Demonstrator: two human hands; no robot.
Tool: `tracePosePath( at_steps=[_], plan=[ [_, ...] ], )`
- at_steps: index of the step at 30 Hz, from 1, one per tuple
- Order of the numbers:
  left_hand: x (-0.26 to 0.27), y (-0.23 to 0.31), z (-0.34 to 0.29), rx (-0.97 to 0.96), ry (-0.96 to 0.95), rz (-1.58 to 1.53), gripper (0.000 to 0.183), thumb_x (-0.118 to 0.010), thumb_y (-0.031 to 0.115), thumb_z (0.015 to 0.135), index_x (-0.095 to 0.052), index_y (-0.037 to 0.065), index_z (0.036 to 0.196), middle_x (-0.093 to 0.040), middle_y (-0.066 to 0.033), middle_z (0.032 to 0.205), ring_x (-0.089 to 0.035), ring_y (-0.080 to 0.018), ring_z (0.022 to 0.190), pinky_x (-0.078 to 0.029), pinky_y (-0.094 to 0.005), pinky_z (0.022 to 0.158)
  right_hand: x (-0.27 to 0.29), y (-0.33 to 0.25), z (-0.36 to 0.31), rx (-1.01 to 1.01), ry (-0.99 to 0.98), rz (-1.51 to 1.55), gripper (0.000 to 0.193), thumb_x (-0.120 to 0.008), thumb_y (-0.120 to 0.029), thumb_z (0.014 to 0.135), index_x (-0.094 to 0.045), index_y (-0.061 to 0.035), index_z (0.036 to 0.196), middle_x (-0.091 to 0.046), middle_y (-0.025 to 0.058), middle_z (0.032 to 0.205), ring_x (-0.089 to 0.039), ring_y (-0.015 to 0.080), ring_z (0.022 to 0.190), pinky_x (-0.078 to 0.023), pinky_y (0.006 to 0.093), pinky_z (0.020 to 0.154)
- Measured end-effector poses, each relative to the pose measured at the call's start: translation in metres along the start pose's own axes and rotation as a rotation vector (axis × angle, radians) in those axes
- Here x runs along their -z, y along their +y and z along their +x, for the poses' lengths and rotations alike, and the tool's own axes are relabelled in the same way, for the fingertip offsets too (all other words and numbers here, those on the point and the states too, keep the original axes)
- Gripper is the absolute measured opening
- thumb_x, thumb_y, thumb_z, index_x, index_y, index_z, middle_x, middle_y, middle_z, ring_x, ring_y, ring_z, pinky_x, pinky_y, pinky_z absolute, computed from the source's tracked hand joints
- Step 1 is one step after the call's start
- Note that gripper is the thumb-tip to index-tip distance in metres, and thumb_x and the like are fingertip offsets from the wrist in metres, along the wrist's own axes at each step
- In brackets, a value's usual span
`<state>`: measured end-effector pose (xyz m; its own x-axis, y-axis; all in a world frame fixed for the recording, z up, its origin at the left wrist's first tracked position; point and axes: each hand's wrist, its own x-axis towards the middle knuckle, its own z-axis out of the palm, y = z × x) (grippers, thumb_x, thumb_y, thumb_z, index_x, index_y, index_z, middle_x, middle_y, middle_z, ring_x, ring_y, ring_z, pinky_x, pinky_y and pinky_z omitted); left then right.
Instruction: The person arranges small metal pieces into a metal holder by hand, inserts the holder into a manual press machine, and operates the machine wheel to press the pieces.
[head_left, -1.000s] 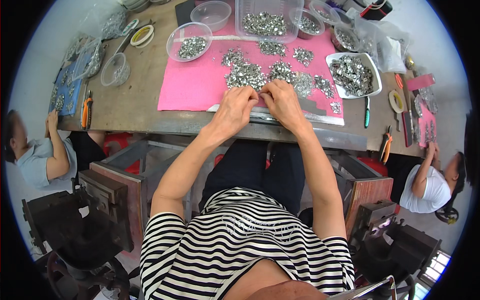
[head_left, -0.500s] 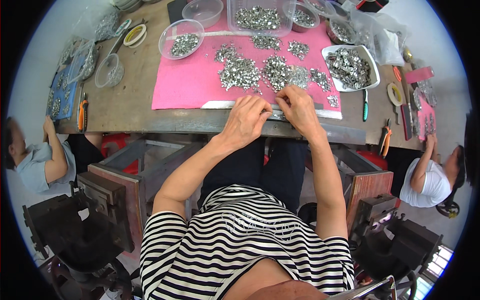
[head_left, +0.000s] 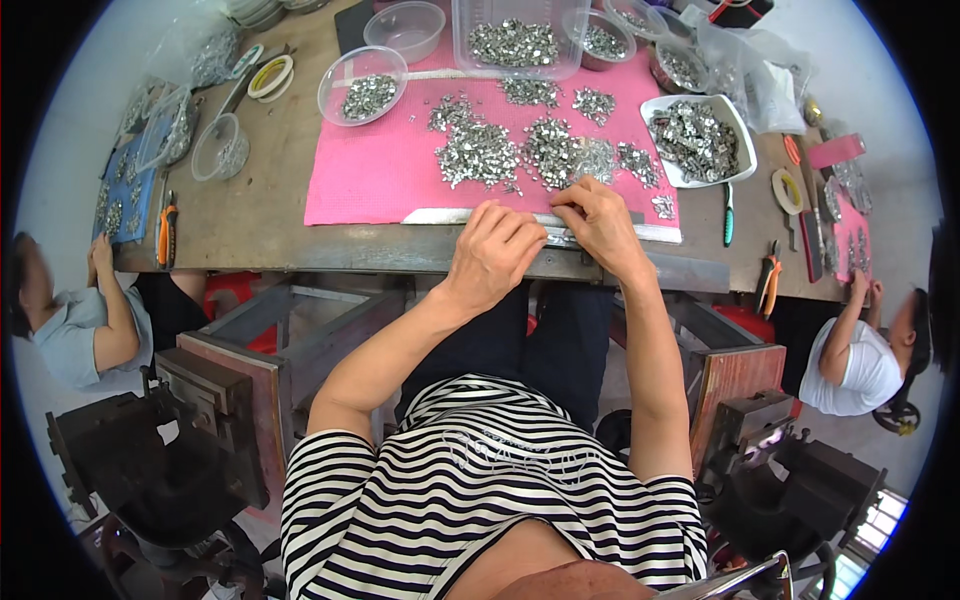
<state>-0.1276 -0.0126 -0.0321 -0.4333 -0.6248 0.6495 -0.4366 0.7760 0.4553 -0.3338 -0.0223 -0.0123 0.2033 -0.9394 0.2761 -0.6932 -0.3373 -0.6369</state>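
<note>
My left hand (head_left: 492, 257) is at the table's front edge, fingers curled together over the left end of a small metal strip or fixture (head_left: 560, 238). Just right of it, my right hand (head_left: 603, 226) has its thumb and forefinger pinched. Whatever either hand holds is too small or hidden. Right beyond my fingers, on a pink mat (head_left: 365, 170), lie loose heaps of small shiny metal pieces: a wide heap (head_left: 476, 153), a middle heap (head_left: 551, 150) and a paler heap (head_left: 595, 158). A silvery strip (head_left: 440, 215) runs along the mat's near edge.
A white tray (head_left: 755, 165) of metal pieces stands at the right, a clear bowl (head_left: 326, 100) and a clear square tub (head_left: 466, 50) at the back. Pliers (head_left: 768, 280) and a green-handled brush (head_left: 729, 215) lie right; more pliers (head_left: 167, 230) lie left. People work at both sides.
My left hand has come slightly nearer to me and turned, its fingers now curled over. My right hand has dropped a little nearer too. The heaps look the same.
</note>
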Motion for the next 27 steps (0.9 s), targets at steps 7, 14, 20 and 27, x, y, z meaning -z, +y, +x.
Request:
tracePosePath(
  at_steps=[7,14,20,27],
  plan=[
    [0.020,-0.029,0.014,0.140,-0.018,0.094,0.014,-0.075,0.018,0.087,-0.074,0.010,0.099,-0.069,-0.0042,0.091,-0.061,-0.0236,0.089,-0.042,-0.0406,0.087,0.002,0.003,0.002,0.026,-0.020,-0.011,0.009,-0.073,-0.004,0.086,-0.073,-0.0009,0.095,-0.062,0.0132,0.083,-0.064,0.0296,0.075,-0.049,0.0399,0.068],
    [0.015,-0.054,0.026,0.212,-0.151,0.180,0.016,-0.078,0.026,0.085,-0.073,0.011,0.088,-0.061,-0.0019,0.083,-0.056,-0.0227,0.087,-0.036,-0.0405,0.089,0.005,-0.016,-0.011,-0.075,0.026,0.120,0.008,-0.071,-0.003,0.088,-0.069,0.0013,0.094,-0.064,0.0111,0.084,-0.063,0.0248,0.074,-0.050,0.0372,0.069],
    [0.017,-0.052,0.026,0.191,-0.171,0.118,0.014,-0.076,0.022,0.087,-0.070,0.009,0.087,-0.061,-0.0022,0.083,-0.056,-0.0226,0.086,-0.035,-0.0400,0.089,0.002,-0.008,-0.029,-0.023,0.186,0.109,0.009,-0.071,-0.003,0.089,-0.067,0.0029,0.094,-0.067,0.0121,0.087,-0.065,0.0237,0.076,-0.051,0.0350,0.072],
    [0.015,-0.047,0.029,0.136,-0.227,0.071,0.009,-0.073,0.014,0.088,-0.068,0.008,0.093,-0.064,-0.0055,0.086,-0.059,-0.0244,0.090,-0.037,-0.0416,0.093,0.010,0.006,-0.013,0.025,0.200,-0.180,0.010,-0.075,-0.006,0.087,-0.070,0.0003,0.093,-0.065,0.0115,0.083,-0.065,0.0264,0.076,-0.051,0.0360,0.070]
  ],
)
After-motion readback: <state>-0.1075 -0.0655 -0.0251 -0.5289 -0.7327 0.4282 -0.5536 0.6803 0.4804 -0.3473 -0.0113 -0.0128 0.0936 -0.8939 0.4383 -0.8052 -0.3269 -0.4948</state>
